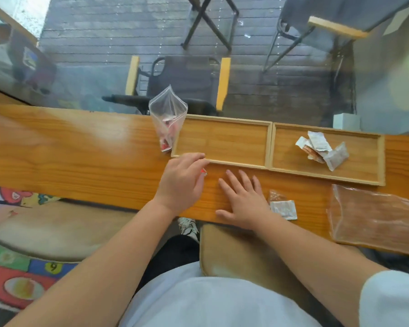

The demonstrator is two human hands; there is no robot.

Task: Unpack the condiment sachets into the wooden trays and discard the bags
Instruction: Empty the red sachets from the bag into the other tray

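Two shallow rectangular wooden trays side by side along the far edge of a long varnished wooden counter [80, 147], ends touching. Left wooden tray [222, 140] taken as landmark: bare inside. Immediately right of it, the right wooden tray [364, 161], with a small heap of crumpled white and orange condiment sachets [321, 149] lying toward its left half.

Against the landmark tray's left end, a clear zip-top plastic bag [167, 109], standing up and leaning, mouth upward, red-and-white sachets [167, 131] visible inside near its bottom.

Just in front of the landmark tray's near-left corner, the left hand [182, 182], palm down, fingers curled loosely over the tray's near rim, a small red-and-white sachet [203, 171] pinched at the fingertips, mostly hidden.

In front of the landmark tray's near rim, a little to the right, the right hand [243, 199], flat on the counter, fingers spread and open, gripping nothing.

Right of that hand, near the counter's front edge, a small white sachet [284, 209] lying flat, overlapping a small clear wrapper [275, 195] behind it. Farther right, in front of the right tray, a large flattened clear plastic bag [373, 220] lying flat, apparently empty, reaching to the counter's near edge.
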